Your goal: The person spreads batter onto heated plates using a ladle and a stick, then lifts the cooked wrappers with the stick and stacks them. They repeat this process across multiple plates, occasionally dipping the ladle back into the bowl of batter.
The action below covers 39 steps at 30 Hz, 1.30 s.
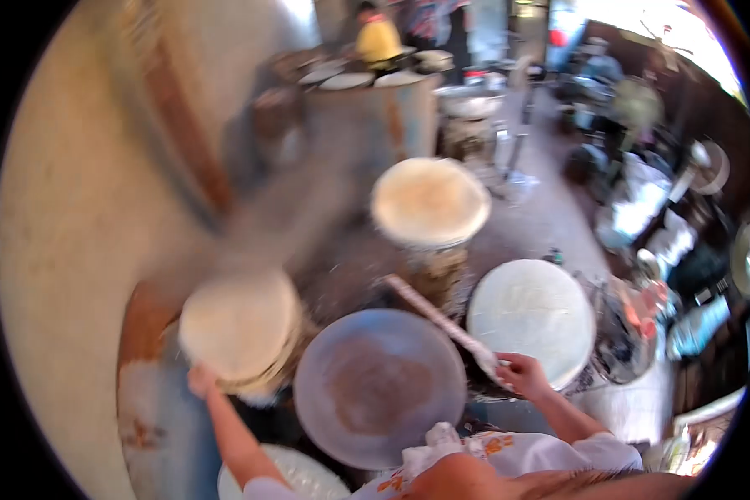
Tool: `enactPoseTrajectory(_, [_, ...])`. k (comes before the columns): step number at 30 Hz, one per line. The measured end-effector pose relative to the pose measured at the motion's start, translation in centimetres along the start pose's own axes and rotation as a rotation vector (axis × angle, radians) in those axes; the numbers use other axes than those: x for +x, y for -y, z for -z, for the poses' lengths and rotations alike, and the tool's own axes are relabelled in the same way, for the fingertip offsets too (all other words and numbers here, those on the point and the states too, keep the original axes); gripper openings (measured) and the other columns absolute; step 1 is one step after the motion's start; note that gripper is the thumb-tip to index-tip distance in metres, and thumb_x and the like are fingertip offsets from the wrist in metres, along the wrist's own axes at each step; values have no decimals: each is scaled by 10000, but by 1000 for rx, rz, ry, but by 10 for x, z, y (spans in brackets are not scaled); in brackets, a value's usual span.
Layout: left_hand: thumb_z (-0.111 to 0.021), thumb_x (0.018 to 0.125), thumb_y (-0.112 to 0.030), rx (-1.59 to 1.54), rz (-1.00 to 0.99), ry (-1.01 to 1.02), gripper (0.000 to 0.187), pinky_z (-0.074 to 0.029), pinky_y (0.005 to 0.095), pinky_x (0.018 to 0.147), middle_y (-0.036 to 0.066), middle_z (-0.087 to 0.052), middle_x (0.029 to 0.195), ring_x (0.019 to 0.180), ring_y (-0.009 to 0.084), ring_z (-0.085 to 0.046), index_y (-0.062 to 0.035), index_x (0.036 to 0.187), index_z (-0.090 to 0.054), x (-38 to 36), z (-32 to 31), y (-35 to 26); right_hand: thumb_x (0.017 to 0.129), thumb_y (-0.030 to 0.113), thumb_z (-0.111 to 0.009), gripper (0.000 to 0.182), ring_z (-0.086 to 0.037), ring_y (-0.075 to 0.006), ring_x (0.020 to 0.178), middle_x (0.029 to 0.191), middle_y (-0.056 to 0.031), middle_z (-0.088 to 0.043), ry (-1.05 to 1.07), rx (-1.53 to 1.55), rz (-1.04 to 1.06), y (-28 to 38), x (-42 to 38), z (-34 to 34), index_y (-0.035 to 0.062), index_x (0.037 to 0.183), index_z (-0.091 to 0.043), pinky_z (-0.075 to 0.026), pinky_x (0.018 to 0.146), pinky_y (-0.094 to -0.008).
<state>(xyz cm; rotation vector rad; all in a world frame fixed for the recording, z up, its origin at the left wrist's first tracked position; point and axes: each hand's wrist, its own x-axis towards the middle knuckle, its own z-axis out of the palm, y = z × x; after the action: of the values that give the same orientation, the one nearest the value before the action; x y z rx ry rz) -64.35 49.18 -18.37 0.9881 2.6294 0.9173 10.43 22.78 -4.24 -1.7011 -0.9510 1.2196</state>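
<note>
My left hand (200, 380) is at the lower left edge of a stack of round flatbreads (240, 325); its fingers are blurred. My right hand (522, 375) is closed around the near end of a long pale stick (442, 321), which slants up and left over the rim of a large round pan (381, 387). The pan is grey with a brown patch in its middle. Right of the stick lies a pale round sheet (532, 321), close beyond my right hand.
Another round flatbread (431, 202) lies on a stand behind the pan. A white round item (287, 475) is at the bottom. Farther back, a person in yellow (377, 37) is beside a counter (375, 117). Bags and vessels crowd the right side.
</note>
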Motion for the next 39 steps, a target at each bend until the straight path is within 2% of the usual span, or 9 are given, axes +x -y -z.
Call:
enactPoseTrajectory(2, [-482,897,-179,473,-284,-176,319,-456,333,852,112,-596,988,960,246,-565,-57,1186,-539,-45,18,-37,860,198,-671,347,-476,-27,567,657,32,-566,-16,-4,40,5,-3,20,90,1185,-616,-349,465,-207])
enactPoseTrajectory(4, [-486,914,-143,-106,-352,-337,302,-460,331,820,101,-564,970,933,222,-550,-14,1184,-518,-172,57,-134,856,218,-677,362,-482,-25,572,657,41,-561,-6,7,23,16,-7,48,105,1194,-614,-357,471,-208])
enactPoseTrajectory(10, [-507,913,-138,-864,-378,1455,357,-500,319,740,121,-510,1182,848,205,-599,-70,1264,-495,-558,34,-240,860,259,-666,380,-511,-30,588,690,43,-591,68,-38,56,-26,44,146,137,1214,-603,-400,470,-206])
enactPoseTrajectory(13, [-532,886,-86,-857,-455,1687,305,-479,320,862,142,-516,1248,951,236,-622,-36,1184,-571,-714,-6,-260,862,247,-663,371,-508,-25,603,712,37,-603,231,-116,201,-43,88,193,138,1212,-604,-409,496,-210])
enactPoseTrajectory(16, [-564,835,-29,-679,42,1621,262,-478,322,870,146,-559,1193,994,242,-609,-4,1087,-630,-759,8,-321,858,213,-654,359,-497,-30,611,706,25,-597,352,-101,264,-55,87,221,123,1202,-606,-412,528,-221])
enactPoseTrajectory(21, [-638,787,-64,-1780,-523,1074,289,-485,319,827,126,-587,1070,954,204,-601,-2,1066,-599,-823,99,-456,847,97,-606,319,-538,-73,716,788,-30,-623,472,58,467,-109,100,245,49,1162,-606,-449,627,-259])
enactPoseTrajectory(25, [-626,793,-52,-1878,-698,908,332,-481,304,815,123,-556,1111,934,198,-594,-1,1115,-566,-847,150,-443,870,126,-603,333,-523,-71,707,798,-16,-610,614,176,289,-124,46,227,50,1194,-586,-435,616,-242])
enactPoseTrajectory(32, [-606,804,-31,-1347,-287,677,410,-475,279,792,117,-500,1184,898,187,-583,2,1201,-509,-933,132,-226,883,256,-636,398,-482,-49,636,733,29,-577,977,-103,382,-92,-89,148,107,1247,-572,-411,554,-227])
enactPoseTrajectory(39, [-651,800,-144,88,944,-626,477,-444,414,844,197,-500,1089,1010,341,-513,-52,1244,-504,-1264,165,118,846,152,-660,413,-549,-51,625,762,-4,-615,1593,-292,235,-164,-268,85,53,1234,-556,-448,536,-201])
